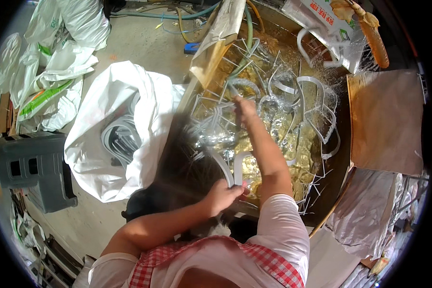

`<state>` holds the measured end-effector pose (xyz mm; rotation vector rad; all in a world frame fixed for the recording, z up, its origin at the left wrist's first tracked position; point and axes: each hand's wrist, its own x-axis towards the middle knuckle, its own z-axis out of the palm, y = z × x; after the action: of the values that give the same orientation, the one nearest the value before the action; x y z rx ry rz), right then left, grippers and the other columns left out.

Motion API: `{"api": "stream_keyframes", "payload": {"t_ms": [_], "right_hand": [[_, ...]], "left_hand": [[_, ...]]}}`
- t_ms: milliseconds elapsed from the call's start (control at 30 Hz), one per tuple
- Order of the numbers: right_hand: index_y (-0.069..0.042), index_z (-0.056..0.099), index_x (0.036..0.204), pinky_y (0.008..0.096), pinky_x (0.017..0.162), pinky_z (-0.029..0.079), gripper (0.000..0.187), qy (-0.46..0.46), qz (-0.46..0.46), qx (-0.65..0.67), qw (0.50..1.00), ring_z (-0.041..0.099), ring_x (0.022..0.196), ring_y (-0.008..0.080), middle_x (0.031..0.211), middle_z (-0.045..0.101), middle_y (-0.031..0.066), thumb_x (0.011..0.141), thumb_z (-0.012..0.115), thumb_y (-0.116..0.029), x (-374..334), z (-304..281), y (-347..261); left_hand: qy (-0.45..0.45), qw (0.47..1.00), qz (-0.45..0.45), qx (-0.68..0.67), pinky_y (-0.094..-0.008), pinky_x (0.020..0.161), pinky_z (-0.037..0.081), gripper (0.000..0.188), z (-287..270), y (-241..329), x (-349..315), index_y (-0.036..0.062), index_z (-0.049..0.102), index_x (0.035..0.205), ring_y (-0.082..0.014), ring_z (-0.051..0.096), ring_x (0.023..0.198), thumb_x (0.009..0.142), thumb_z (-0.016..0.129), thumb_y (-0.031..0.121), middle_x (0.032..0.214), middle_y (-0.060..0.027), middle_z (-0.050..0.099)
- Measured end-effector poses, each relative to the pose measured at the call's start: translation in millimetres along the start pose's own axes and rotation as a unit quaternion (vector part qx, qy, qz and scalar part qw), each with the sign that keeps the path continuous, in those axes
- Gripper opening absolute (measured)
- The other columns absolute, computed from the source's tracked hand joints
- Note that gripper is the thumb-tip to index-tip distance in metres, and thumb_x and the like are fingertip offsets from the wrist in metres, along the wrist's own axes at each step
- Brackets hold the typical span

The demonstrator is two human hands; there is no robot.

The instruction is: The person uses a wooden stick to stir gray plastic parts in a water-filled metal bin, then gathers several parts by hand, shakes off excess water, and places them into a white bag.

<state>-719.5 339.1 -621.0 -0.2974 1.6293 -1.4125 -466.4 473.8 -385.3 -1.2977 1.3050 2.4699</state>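
My left hand is closed on grey curved plastic strips, which stand up from its fingers at the near edge of a water-filled basin. Over the basin's middle, my right hand is closed at the end of a green hose. A blurred spray shows below that hand. More grey curved strips lie in the splashing water at the right. Thin pale plastic sticks are tangled in the water at the left. The fingers partly hide the hose's tip.
Left of the basin stands a white sack holding grey curved pieces. Beyond it are a dark grey plastic stool and white bags. A brown board borders the right side. Cardboard leans over the far left rim.
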Motion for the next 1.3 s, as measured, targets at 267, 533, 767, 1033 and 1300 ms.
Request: {"api": "stream_keyframes", "payload": {"t_ms": [267, 533, 767, 1033, 1300], "right_hand": [[-0.003, 0.042, 0.119, 0.0280, 0.066, 0.048, 0.051, -0.012, -0.131, 0.040, 0.990, 0.056, 0.085, 0.0177, 0.102, 0.055, 0.0090, 0.075, 0.067, -0.007, -131.5, -90.1, -175.1], [-0.007, 0.064, 0.102, 0.0258, 0.067, 0.048, 0.031, -0.072, -0.025, -0.367, 0.927, 0.058, 0.074, 0.0109, 0.085, 0.065, 0.0024, 0.072, 0.073, -0.012, -227.2, -137.6, -203.5], [-0.017, 0.069, 0.088, 0.0383, 0.083, 0.040, 0.025, -0.337, -0.176, -0.728, 0.571, 0.059, 0.079, 0.0234, 0.081, 0.064, 0.0068, 0.064, 0.068, -0.013, -278.1, -80.7, -184.7], [-0.009, 0.056, 0.093, 0.0331, 0.074, 0.045, 0.029, -0.273, -0.307, -0.543, 0.732, 0.059, 0.078, 0.0194, 0.084, 0.060, 0.0055, 0.067, 0.067, -0.003, -255.6, -54.6, -214.0], [-0.007, 0.050, 0.102, 0.0367, 0.065, 0.050, 0.020, -0.125, -0.323, -0.629, 0.696, 0.062, 0.075, 0.0296, 0.085, 0.061, 0.0164, 0.083, 0.045, -0.008, -239.3, -29.7, -146.4]], "left_hand": [[-0.300, 0.890, 0.118, -0.322, -0.0353, 0.062, 0.047, 0.042, -23.7, 42.5, -25.3, 0.0059, 0.033, 0.124, -0.0231, 0.058, 0.067, 0.085, 0.046, -0.001, 0.088, -0.0153, 0.057], [-0.029, 0.974, 0.201, -0.099, -0.0264, 0.040, 0.035, 0.025, 1.7, 47.6, 2.5, 0.0045, 0.042, 0.104, -0.0114, 0.045, 0.042, 0.083, 0.056, 0.009, 0.059, -0.0034, 0.049], [0.117, 0.893, 0.392, 0.188, -0.0303, 0.067, 0.046, 0.021, 7.2, 18.8, 27.4, 0.0034, 0.053, 0.094, -0.0165, 0.060, 0.075, 0.079, 0.062, 0.015, 0.083, -0.0086, 0.061], [-0.270, 0.934, 0.222, -0.081, -0.0306, 0.091, 0.039, 0.054, 3.1, 26.2, 23.2, 0.0023, 0.040, 0.127, -0.0172, 0.049, 0.106, 0.080, 0.064, 0.016, 0.115, -0.0084, 0.053], [-0.200, 0.927, 0.079, -0.309, -0.0375, 0.080, 0.049, 0.043, -3.3, 39.8, 12.6, -0.0002, 0.044, 0.120, -0.0243, 0.059, 0.093, 0.081, 0.060, 0.009, 0.110, -0.0122, 0.056]]}}
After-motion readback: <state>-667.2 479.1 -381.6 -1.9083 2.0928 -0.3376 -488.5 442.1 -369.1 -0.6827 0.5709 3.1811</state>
